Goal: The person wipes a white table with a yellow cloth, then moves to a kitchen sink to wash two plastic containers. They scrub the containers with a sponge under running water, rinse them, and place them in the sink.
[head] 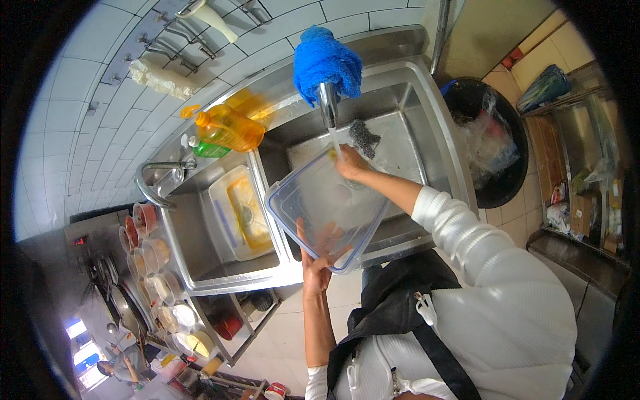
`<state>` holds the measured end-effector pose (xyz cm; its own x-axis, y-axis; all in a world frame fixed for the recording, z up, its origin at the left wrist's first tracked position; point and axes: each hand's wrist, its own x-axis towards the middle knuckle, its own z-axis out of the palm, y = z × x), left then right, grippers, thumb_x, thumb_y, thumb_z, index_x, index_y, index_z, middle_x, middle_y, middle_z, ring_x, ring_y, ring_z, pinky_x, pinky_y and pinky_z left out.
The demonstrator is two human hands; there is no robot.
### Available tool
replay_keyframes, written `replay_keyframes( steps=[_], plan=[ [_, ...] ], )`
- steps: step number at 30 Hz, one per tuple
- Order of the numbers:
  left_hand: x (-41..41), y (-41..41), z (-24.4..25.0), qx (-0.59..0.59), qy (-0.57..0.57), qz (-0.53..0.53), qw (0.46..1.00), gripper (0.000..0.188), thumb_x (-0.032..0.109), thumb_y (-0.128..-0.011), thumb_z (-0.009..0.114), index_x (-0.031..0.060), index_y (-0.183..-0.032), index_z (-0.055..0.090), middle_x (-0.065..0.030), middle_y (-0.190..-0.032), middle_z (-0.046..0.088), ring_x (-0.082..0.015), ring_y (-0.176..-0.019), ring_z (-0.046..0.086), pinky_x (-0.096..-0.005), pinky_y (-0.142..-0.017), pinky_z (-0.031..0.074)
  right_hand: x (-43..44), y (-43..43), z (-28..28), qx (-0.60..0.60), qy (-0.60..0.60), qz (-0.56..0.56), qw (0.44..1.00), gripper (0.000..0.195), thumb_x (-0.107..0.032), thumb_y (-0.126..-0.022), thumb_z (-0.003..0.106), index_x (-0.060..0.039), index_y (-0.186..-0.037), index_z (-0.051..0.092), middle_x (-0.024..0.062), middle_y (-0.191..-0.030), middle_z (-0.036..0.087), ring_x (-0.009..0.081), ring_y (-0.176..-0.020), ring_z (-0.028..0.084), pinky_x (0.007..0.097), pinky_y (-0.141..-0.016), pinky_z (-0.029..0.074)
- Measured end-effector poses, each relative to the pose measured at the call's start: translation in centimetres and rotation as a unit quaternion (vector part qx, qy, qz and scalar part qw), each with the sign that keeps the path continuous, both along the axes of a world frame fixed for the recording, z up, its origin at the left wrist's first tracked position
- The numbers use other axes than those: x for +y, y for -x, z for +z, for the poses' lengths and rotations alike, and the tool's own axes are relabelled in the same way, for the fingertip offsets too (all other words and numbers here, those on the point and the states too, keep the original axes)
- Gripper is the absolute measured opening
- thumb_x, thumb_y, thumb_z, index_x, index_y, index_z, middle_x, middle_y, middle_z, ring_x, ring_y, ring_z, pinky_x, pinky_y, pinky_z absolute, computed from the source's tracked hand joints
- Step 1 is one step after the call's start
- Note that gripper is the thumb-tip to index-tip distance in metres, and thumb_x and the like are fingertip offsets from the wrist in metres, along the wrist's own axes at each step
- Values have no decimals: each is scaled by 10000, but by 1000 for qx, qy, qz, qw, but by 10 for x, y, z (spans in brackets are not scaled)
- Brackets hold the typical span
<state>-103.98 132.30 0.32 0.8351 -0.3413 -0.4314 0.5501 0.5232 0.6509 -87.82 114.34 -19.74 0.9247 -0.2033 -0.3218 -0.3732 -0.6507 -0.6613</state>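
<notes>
My left hand (pixel 316 274) grips the near edge of a clear rectangular plastic lid (pixel 320 200) with a blue seal around it. Its fingers show through the plastic. The lid is tilted over the right basin of a steel sink (pixel 447 145). My right hand (pixel 351 164) is curled at the lid's far edge, over a small yellow-green piece that looks like a sponge, mostly hidden by the fingers. Water (pixel 335 140) runs from the faucet (pixel 327 105) beside those fingers. A steel wool scrubber (pixel 364 137) lies on the basin floor just beyond.
A plastic container (pixel 218 192) with yellow residue sits in the left basin. Orange (pixel 235 127) and green (pixel 207 150) bottles stand behind the divider. A blue cloth (pixel 327 62) wraps the faucet. Food tubs (pixel 155 252) line the left; a bin (pixel 487 145) stands right. Another person (pixel 125 362) is far off.
</notes>
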Motion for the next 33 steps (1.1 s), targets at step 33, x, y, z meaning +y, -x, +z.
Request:
replay_keyframes(
  steps=[33],
  plan=[
    [9, -27, -61, 26, 108, 96, 989, 933, -1, -588, 497, 364, -1348, 99, -303, -1336, 135, -461, -1231, 224, -698, -877, 269, -43, 37, 5, 41, 60, 374, 925, 244, -113, -661, 576, -49, -893, 614, 188, -875, 606, 334, -887, 576, 420, -728, 460]
  ],
)
